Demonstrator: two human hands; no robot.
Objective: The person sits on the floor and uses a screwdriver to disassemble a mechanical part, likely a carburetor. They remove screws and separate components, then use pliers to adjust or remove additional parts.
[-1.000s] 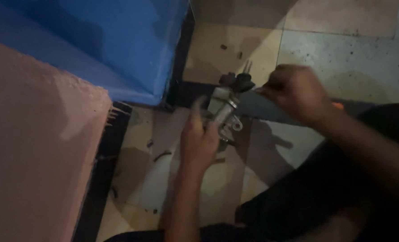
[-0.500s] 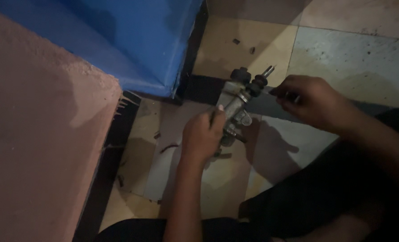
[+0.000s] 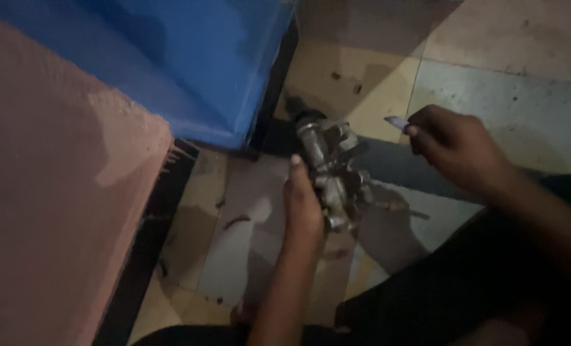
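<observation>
Carburetor (image 3: 333,173) gripped by left hand (image 3: 303,206) fingers near blue box (image 3: 189,64); right hand (image 3: 455,150) pinches small tool (image 3: 397,122) (apart).

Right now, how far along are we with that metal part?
Done: nothing clearly finished shows. In hand: the left hand grips the grey metal assembly over the tiled floor; the right hand holds a small pale-tipped tool apart from it. Left: the tool has not yet touched the assembly, which looks whole.
</observation>
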